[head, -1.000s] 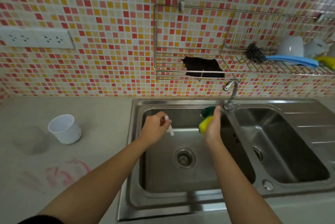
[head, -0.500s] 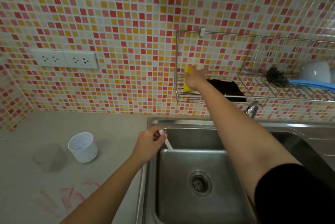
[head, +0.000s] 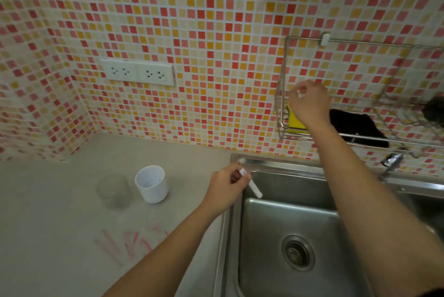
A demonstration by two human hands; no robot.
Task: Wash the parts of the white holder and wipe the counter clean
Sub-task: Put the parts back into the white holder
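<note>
Your left hand [head: 227, 187] is closed around a small white tube-shaped part [head: 253, 187] of the holder, held just over the near-left corner of the sink [head: 288, 212], its free end slanting down toward the basin. Your right hand [head: 308, 102] is up at the wire rack [head: 360, 139] on the tiled wall, fingers loosely curled above the yellow sponge [head: 294, 120], which sits in the rack's left end; whether that hand touches the sponge or grips anything you cannot tell from this view, though a small pale glint shows between the fingertips. A black cloth [head: 358, 128] lies in the rack just right of the sponge. On the counter [head: 60, 224], left of the sink, the white cup [head: 151, 183] of the holder stands upright and open, with a clear glass-like piece [head: 114, 191] just beside it on its left. Nearer to you, red marks [head: 129, 246] are smeared across the counter. By my reading you are only partway: the small part may be scrubbed, given the sponge is parked, but no water runs from the tap [head: 391, 162], and the cup and clear piece look unwashed. The red marks show the wiping has not been done, so that whole step remains.
</note>
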